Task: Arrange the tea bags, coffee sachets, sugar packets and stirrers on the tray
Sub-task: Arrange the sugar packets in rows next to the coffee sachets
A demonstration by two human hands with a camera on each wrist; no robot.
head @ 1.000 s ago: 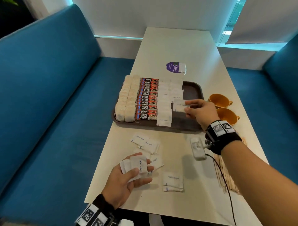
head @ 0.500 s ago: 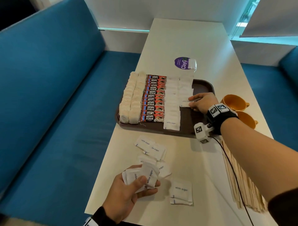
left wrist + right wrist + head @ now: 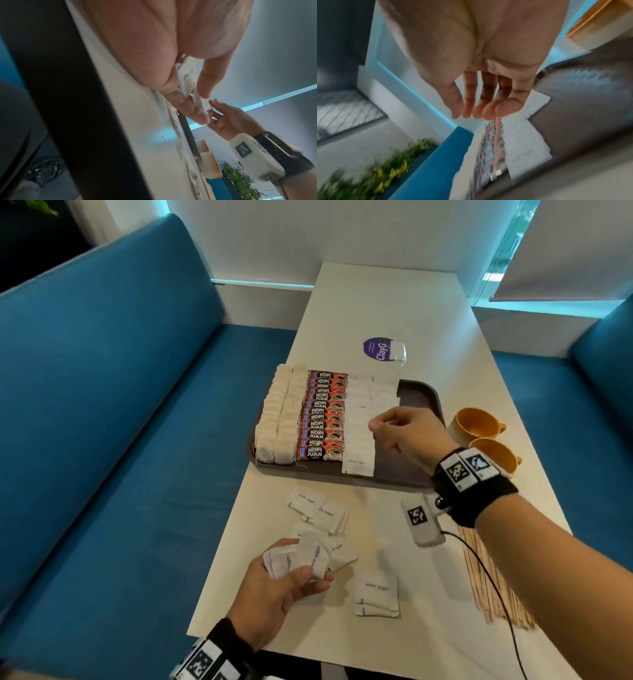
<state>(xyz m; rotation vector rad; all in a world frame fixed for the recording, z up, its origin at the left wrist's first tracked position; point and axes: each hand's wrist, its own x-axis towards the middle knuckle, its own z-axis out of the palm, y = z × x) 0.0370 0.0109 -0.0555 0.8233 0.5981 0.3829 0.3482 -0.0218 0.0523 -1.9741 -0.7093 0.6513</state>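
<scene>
Over the brown tray point(image 3: 419, 395), the right hand point(image 3: 407, 436) hangs with loose, empty fingers point(image 3: 467, 102) above the rows of white sugar packets point(image 3: 358, 436). Near the counter point(image 3: 394, 302) edge, the left hand point(image 3: 274, 601) grips a small bunch of sugar packets point(image 3: 301, 559) between thumb and fingers. More packets point(image 3: 376, 594) lie scattered on the counter between the hands. Tea bags point(image 3: 277, 419) and red coffee sachets point(image 3: 322, 419) fill the tray's left side. Wooden stirrers point(image 3: 493, 587) lie under the right forearm, two orange cups point(image 3: 479, 426) beside the tray.
</scene>
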